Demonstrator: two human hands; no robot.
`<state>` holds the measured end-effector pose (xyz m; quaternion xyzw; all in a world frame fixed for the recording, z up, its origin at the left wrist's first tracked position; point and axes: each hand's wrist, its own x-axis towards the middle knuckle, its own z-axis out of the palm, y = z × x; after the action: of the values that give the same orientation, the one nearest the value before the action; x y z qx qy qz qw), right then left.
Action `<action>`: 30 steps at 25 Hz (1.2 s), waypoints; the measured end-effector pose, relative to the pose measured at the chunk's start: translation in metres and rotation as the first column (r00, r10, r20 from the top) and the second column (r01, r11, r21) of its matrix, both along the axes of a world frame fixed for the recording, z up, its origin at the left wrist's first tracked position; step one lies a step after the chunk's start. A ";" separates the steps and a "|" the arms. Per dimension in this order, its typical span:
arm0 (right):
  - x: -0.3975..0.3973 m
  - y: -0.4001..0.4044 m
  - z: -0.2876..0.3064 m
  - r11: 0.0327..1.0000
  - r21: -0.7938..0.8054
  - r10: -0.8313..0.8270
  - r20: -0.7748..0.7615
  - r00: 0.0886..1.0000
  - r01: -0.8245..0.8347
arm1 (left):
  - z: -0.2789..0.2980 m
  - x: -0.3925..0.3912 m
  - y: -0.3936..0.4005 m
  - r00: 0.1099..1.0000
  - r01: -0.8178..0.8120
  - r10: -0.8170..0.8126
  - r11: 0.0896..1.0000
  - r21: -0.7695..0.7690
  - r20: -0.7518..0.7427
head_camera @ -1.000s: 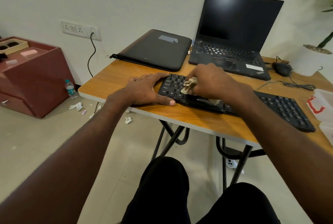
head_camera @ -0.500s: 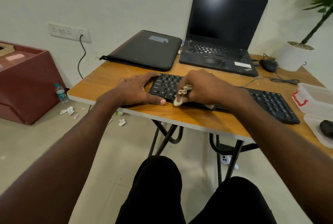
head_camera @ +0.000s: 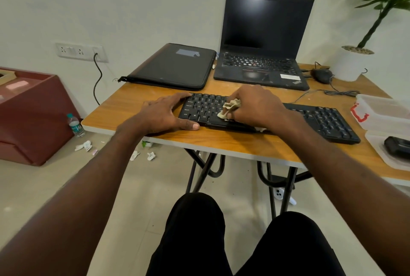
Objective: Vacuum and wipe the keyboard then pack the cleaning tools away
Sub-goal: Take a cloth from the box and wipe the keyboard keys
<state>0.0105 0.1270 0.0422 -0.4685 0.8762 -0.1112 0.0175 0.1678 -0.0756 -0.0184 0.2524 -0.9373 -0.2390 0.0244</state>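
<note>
The keyboard (head_camera: 261,116) lies along the front of the surface (head_camera: 124,107). The left hand (head_camera: 162,113) lies flat with straight fingers, bracing the keyboard's left end. The right hand (head_camera: 255,107) curls its fingers round a crumpled cloth (head_camera: 229,108), pressing it on the keys. Wipe row by row with light pressure, keeping the brace firm.

Single head-worn wide-angle view, looking forward and down, close over table (head_camera: 124,118), knees below
</note>
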 end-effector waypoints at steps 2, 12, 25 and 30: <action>-0.007 0.013 0.004 0.997 0.031 -0.077 -0.011 0.997 0.077 | 0.001 0.000 0.000 1.000 0.005 -0.005 1.000 0.014 -0.002; 0.002 -0.001 -0.011 0.971 -0.220 0.108 0.066 0.992 -0.091 | -0.001 -0.039 0.027 0.968 0.016 -0.048 0.991 -0.130 -0.245; -0.042 0.038 0.014 0.989 -0.039 0.147 0.097 0.984 -0.144 | -0.024 -0.052 0.053 0.893 -0.122 -0.090 0.895 -0.430 -0.442; -0.030 0.029 -0.010 0.963 -0.135 0.232 -0.032 0.972 -0.234 | -0.021 -0.050 0.053 0.887 0.091 -0.282 0.883 -0.460 -0.366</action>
<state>-0.0190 0.1561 0.0318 -0.5692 0.8055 -0.1649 -0.0089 0.1181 -0.0224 -0.0395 0.0892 -0.9589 -0.0765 0.2581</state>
